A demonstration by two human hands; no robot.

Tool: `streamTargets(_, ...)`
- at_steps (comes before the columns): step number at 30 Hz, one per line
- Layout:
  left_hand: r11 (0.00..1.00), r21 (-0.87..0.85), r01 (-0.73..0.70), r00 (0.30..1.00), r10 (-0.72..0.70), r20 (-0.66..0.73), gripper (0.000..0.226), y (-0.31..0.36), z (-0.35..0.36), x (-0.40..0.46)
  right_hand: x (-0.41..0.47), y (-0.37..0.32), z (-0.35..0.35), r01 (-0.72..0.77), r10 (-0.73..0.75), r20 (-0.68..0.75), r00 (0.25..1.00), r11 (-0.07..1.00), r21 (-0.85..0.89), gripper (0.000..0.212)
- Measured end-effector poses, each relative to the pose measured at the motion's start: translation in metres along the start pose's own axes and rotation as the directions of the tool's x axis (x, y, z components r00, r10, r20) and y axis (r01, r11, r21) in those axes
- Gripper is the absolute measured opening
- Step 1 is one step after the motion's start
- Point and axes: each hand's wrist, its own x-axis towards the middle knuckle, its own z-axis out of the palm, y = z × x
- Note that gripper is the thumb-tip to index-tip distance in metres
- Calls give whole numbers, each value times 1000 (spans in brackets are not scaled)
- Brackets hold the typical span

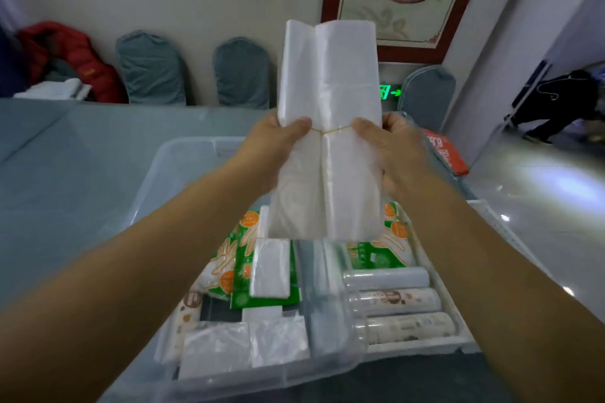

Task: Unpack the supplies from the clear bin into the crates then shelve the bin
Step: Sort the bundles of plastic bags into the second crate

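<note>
I hold a tall bundle of clear plastic bags point(327, 101) upright above the clear bin point(183, 160), tied round its middle with a thin rubber band. My left hand point(278, 147) grips its left edge and my right hand point(393, 154) grips its right edge, thumbs on the front. Inside the bin lie green-and-orange glove packs point(242, 258) and smaller folded bag stacks point(271, 268). To the right, a white crate point(458, 317) holds three rolls point(393, 299) lying side by side.
The bin rests on a table with a grey-blue cloth point(65, 173). Grey-covered chairs point(150, 69) and a red jacket point(75, 56) line the wall behind. An orange-red bag point(445, 154) lies right of the bin. A person in dark clothes point(563, 101) moves at far right.
</note>
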Motion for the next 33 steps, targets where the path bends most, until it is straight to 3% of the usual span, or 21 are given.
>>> streamTargets(8,992,128,3,1000,-4,7,9,-42,153,20,37,3,-148,-54,56,-46,997,998,25,13)
streamTargets(14,973,155,173,983,-181,36,21,-122,280,36,68,43,-283,-222,226,-68,972,973,66,8)
streamTargets(17,970,110,216,974,-222,42,9,-157,330,38,84,63,-335,-271,275,-88,957,961,53,7)
streamTargets(19,967,77,241,967,-246,66,13,-176,354,37,93,75,-358,-317,322,-67,944,946,69,7)
streamTargets(23,922,-9,387,921,-386,55,34,-206,374,37,104,96,-383,-412,413,7,911,906,96,7)
streamTargets(27,848,-71,524,851,-524,31,36,-230,368,34,112,115,-394,-499,494,90,865,864,58,12)
streamTargets(30,823,-109,558,827,-562,-8,46,-245,360,31,114,129,-395,-544,540,136,831,839,-5,16)
streamTargets(33,843,-143,519,852,-523,13,46,-253,356,32,117,140,-394,-574,575,128,808,818,-48,19)
